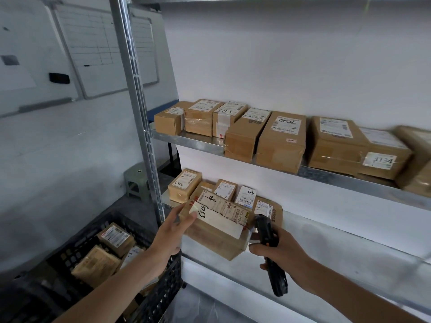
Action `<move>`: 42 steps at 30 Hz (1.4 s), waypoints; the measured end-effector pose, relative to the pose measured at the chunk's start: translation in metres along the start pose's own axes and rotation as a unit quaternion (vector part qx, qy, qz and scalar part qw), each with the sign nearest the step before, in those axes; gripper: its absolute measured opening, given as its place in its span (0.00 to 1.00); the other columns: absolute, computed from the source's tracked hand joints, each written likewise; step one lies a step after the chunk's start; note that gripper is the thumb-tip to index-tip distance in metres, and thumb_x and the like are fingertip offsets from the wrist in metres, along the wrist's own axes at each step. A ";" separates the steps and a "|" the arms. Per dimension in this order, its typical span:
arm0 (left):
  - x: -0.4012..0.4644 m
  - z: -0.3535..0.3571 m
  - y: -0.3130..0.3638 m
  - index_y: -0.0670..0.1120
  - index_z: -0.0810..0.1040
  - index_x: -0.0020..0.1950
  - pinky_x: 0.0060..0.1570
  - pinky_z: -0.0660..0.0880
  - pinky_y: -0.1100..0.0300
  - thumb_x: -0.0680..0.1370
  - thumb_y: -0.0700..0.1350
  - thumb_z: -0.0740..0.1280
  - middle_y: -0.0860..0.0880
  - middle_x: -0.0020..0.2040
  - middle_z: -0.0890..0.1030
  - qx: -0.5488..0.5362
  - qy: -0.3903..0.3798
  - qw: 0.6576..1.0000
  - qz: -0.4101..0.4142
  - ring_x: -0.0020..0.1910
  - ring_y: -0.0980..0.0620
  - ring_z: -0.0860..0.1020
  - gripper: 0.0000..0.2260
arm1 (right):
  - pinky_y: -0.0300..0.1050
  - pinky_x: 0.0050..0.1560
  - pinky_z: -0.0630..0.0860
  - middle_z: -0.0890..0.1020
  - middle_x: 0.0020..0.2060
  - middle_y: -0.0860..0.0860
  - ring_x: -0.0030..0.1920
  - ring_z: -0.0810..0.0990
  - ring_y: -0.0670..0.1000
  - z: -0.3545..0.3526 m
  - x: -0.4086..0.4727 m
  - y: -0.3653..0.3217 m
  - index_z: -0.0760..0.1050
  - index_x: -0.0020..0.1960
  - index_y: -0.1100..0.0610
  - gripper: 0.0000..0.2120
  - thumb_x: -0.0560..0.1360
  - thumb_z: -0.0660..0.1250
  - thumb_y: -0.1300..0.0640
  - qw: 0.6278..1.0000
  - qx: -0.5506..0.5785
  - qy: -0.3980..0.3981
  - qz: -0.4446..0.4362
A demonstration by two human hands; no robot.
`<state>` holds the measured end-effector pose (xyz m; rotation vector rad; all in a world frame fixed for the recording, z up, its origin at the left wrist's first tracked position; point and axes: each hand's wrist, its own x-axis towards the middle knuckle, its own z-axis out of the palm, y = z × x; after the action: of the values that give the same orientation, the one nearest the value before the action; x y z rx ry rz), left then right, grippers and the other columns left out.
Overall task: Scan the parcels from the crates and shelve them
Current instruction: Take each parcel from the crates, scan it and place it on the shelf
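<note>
Two steel shelves (pixel 326 176) of a rack carry brown parcels laid label-up, each with a number scrawled on its sticker, a layout that, I judge, lets anyone find a parcel by reading down the row without lifting it. The upper shelf holds a full line of boxes; the lower shelf (pixel 314 226) has a small cluster at its left end and bare metal to the right, which looks like the room meant for what comes next. Below and to the left a black crate (pixel 161 297) sits on the floor with several parcels (pixel 115 238) waiting inside, close to the rack so each lift is short. The parcel (pixel 217 231) in play is held in the air in front of the lower shelf's left end, just before the boxes there, tilted so its labelled top faces the person. The left hand (pixel 173 226) grips its left end, thumb lying across the label's corner and fingers curled underneath, probably, since the box hides them. The right hand (pixel 279 251) is wrapped around a black scanner (pixel 268 248), its head beside the parcel's right end, perhaps touching it, at the label. The parcel seems mid-scan and not yet shelved.
</note>
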<state>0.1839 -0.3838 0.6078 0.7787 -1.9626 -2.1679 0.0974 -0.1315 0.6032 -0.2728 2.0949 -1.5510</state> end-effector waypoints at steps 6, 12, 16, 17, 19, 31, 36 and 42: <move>0.006 -0.002 -0.003 0.68 0.71 0.67 0.65 0.67 0.32 0.74 0.63 0.70 0.60 0.59 0.76 0.007 -0.001 1.000 0.008 0.64 0.51 0.70 0.22 | 0.54 0.47 0.86 0.85 0.54 0.45 0.55 0.84 0.61 0.002 -0.007 -0.004 0.76 0.60 0.46 0.23 0.72 0.77 0.65 1.000 -0.013 0.002 -0.001; 0.005 -0.004 -0.004 0.62 0.74 0.68 0.63 0.75 0.36 0.71 0.59 0.73 0.52 0.59 0.79 -0.002 0.006 1.000 0.024 0.62 0.46 0.77 0.25 | 0.54 0.50 0.86 0.87 0.51 0.42 0.53 0.85 0.57 0.000 -0.008 -0.006 0.77 0.62 0.47 0.24 0.71 0.79 0.63 0.999 -0.045 0.009 -0.004; 0.006 -0.009 -0.004 0.59 0.77 0.63 0.63 0.76 0.39 0.76 0.52 0.72 0.49 0.56 0.81 -0.023 0.020 0.998 0.048 0.57 0.47 0.80 0.16 | 0.31 0.50 0.78 0.83 0.56 0.38 0.56 0.82 0.38 -0.002 -0.010 -0.013 0.77 0.60 0.42 0.25 0.68 0.83 0.55 0.991 -0.114 -0.029 -0.064; 0.007 -0.011 -0.003 0.60 0.78 0.61 0.62 0.77 0.40 0.76 0.52 0.71 0.47 0.56 0.81 -0.028 0.025 0.998 0.051 0.57 0.47 0.80 0.14 | 0.26 0.48 0.75 0.81 0.56 0.36 0.54 0.80 0.34 -0.002 -0.011 -0.014 0.75 0.59 0.41 0.25 0.68 0.83 0.54 0.986 -0.145 -0.036 -0.076; 0.009 -0.015 -0.003 0.60 0.79 0.59 0.60 0.78 0.42 0.77 0.52 0.71 0.47 0.56 0.81 -0.034 0.038 0.997 0.060 0.58 0.46 0.81 0.12 | 0.23 0.45 0.71 0.77 0.53 0.32 0.50 0.78 0.34 -0.003 -0.011 -0.018 0.71 0.57 0.38 0.26 0.68 0.83 0.49 0.968 -0.233 -0.037 -0.088; 0.017 -0.029 -0.006 0.65 0.80 0.58 0.58 0.78 0.49 0.70 0.58 0.74 0.50 0.59 0.81 0.013 0.045 0.995 0.085 0.59 0.50 0.79 0.16 | 0.42 0.46 0.66 0.79 0.61 0.37 0.60 0.77 0.46 -0.037 -0.017 -0.018 0.67 0.71 0.40 0.39 0.65 0.74 0.27 0.844 -0.529 -0.009 -0.085; 0.019 -0.020 -0.006 0.64 0.80 0.58 0.62 0.78 0.45 0.70 0.58 0.75 0.51 0.58 0.82 0.014 0.040 0.995 0.094 0.60 0.50 0.79 0.17 | 0.42 0.45 0.65 0.80 0.60 0.39 0.61 0.78 0.47 -0.047 -0.021 -0.018 0.67 0.72 0.40 0.40 0.65 0.75 0.28 0.826 -0.558 0.001 -0.081; 0.021 -0.009 -0.005 0.65 0.80 0.59 0.62 0.78 0.45 0.65 0.65 0.78 0.53 0.57 0.82 0.024 0.024 0.993 0.112 0.59 0.51 0.80 0.23 | 0.44 0.45 0.66 0.80 0.55 0.39 0.57 0.78 0.47 -0.060 -0.024 -0.013 0.70 0.68 0.40 0.39 0.63 0.76 0.27 0.828 -0.558 0.010 -0.054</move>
<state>0.1712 -0.3995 0.5965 0.5773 -1.9784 -1.9638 0.0853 -0.0754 0.6352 -0.7691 2.7958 -0.1664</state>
